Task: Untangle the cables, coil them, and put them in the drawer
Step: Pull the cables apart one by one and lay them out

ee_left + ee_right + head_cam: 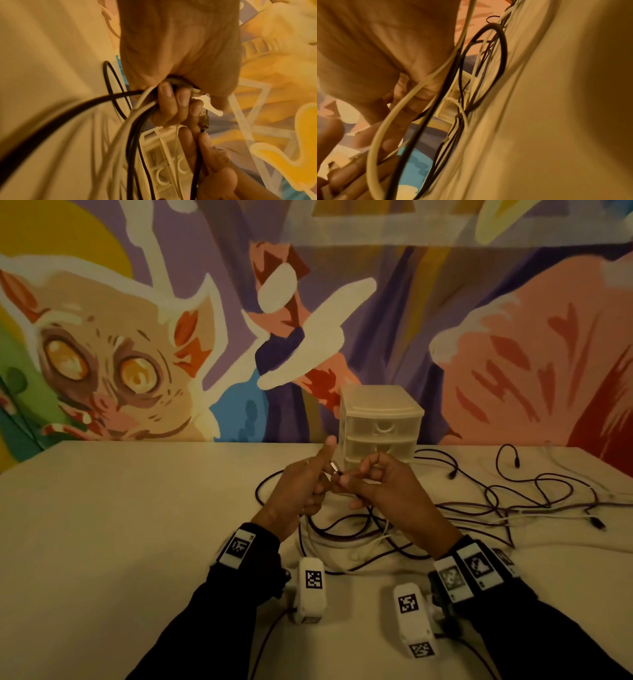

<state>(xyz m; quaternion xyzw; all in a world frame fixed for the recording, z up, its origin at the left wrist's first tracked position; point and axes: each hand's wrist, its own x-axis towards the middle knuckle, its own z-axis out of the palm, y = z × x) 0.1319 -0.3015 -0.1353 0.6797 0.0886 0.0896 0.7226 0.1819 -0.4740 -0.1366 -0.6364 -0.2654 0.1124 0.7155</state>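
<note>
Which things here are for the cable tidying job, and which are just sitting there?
For the job:
dark cables
white cables
drawer unit
left hand and right hand, both holding cable

Just there:
table
painted wall

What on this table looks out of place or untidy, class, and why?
The cables sprawl in a knotted tangle of dark and white strands across the table, right of the hands, none coiled. Both the left hand and right hand grip strands. The drawer unit behind stands upright with its visible drawers closed. Nothing looks broken.
</note>
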